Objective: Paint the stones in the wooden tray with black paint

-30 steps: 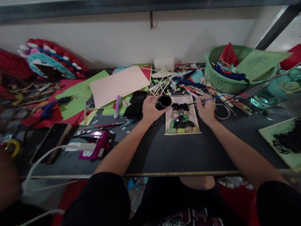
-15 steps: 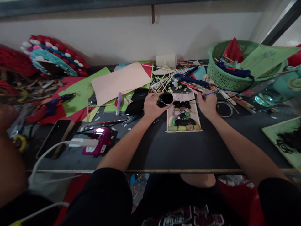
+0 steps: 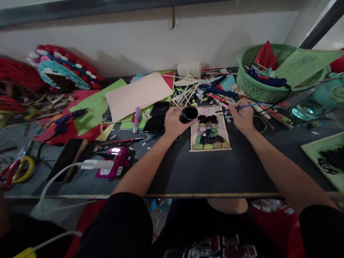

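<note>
My left hand (image 3: pixel 174 122) is closed around a small jar of black paint (image 3: pixel 191 113), its open mouth tipped toward me. In my right hand (image 3: pixel 243 116) is a thin blue paintbrush (image 3: pixel 245 105), its dark tip pointing left over the upper right edge of a framed board. That board (image 3: pixel 222 123) lies on the table between my hands, with rows of pebbles (image 3: pixel 207 146) on it, some black, others green, tan or pinkish. A faint purple drawing shows near its top. A round lid (image 3: pixel 260 124) lies beside my right hand, partly hidden by it.
A green basket (image 3: pixel 251 87) holds craft items at the back right. Coloured paper (image 3: pixel 138 95), sticks and a glue gun (image 3: pixel 219 90) are spread behind. On the left are a phone (image 3: pixel 66 159), a purple power adapter (image 3: pixel 115 163) with a white cable, and scissors (image 3: pixel 23 168).
My right hand has moved slightly right with the brush, away from the pebbles. My left hand stays with the jar. Another person's arm at the far left has withdrawn, exposing the scissors.
</note>
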{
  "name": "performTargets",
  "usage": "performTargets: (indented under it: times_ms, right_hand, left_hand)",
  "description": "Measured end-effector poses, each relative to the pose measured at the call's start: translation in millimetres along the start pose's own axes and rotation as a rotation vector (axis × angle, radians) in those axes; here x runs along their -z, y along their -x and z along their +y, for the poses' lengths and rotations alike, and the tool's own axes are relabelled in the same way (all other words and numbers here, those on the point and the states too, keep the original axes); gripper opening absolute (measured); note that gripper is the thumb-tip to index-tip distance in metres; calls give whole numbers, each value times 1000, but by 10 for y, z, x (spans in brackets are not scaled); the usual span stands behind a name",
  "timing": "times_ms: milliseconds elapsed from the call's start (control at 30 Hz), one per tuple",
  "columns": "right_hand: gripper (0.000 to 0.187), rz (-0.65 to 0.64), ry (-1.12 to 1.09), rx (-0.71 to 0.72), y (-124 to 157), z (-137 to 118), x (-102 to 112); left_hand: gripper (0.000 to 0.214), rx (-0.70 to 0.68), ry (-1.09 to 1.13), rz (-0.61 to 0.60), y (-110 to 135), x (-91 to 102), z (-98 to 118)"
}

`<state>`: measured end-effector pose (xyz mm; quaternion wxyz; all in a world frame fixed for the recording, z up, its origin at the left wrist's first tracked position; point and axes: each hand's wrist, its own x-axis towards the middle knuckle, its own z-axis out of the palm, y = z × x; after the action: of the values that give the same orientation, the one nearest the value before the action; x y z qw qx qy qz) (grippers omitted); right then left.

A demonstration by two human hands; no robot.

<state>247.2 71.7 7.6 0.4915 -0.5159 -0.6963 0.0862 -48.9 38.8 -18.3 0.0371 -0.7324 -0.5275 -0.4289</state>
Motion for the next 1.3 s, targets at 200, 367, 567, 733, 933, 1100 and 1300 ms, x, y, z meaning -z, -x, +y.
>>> performTargets:
  times_ms: [200,367,567,733,933,1100,1300]
  right_hand:
    - [45,-35,-11,-19,73,-61,-24]
    - [42,-87,3,17,111,-142,-6]
    - [39,-72,-21,62,148,-224,-29]
    - [40,-45,65,52,186,-266,-74]
    - [36,-76,85,107,158,-257,-135]
    - [37,-45,101,104,124,-234,-107]
    - [45,9,138,64,106,-243,-41]
  left_hand:
    - [72,-11,8,19,-3,4,-3]
    - [71,-12,1,11,-7,5,13]
    - [74,6,22,0,-15,-11,-1]
    - [76,19,1,-6,-16,-31,-33]
    - [78,-1,14,39,-15,-32,-23]
    - [79,30,5,11,-21,-18,-12]
    - [79,50,22,-16,-32,-11,-26]
